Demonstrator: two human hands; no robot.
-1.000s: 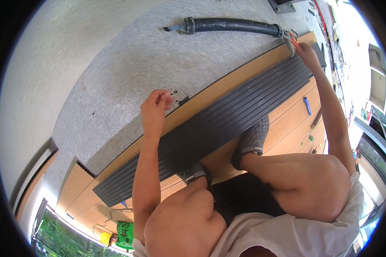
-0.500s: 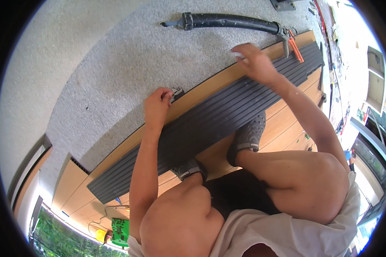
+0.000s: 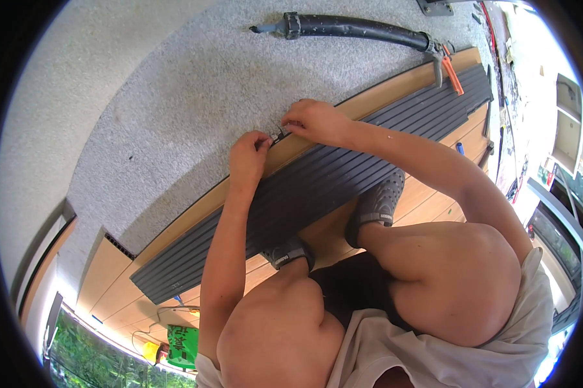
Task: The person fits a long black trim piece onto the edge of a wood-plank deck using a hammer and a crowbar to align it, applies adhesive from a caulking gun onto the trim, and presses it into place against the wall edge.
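Observation:
My left hand (image 3: 247,156) pinches at a small metal clip (image 3: 277,136) on the far edge of the wood-coloured board (image 3: 390,99). My right hand (image 3: 314,123) is just right of it, fingers curled down at that same edge; what they grip is hidden. A dark grooved plank (image 3: 408,129) lies along the near side of the board, over my shoes (image 3: 377,204). Beyond the board lie a black caulking gun (image 3: 359,26) with a pale nozzle and, by its handle, an orange-handled tool (image 3: 453,79).
Rough grey concrete (image 3: 175,110) curves along a pale wall (image 3: 45,116). Wood-look planks (image 3: 120,297) form the floor, with a green bag (image 3: 183,346) and yellow object (image 3: 151,351) at lower left. A metal bracket (image 3: 433,6) is at the top; assorted items line the right.
My right hand has left the orange-handled tool and swung down-left beside my left hand at the clip. My left hand has shifted slightly right, onto the clip.

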